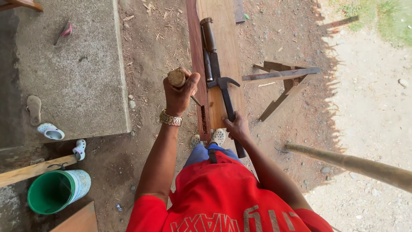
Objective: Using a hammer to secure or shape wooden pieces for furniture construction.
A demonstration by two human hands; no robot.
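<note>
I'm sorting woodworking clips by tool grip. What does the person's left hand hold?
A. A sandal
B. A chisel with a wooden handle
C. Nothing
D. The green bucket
B: the left hand is closed round the wooden handle of a chisel, whose blade meets the edge of the plank.

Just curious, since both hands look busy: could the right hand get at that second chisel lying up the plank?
Probably yes. The right hand holds the hammer, whose head lies beside the spare chisel on the plank; nothing blocks the way.

Dirt ground [300, 43], concrete slab [77, 77], grass [382, 17], sunlit right.
</note>
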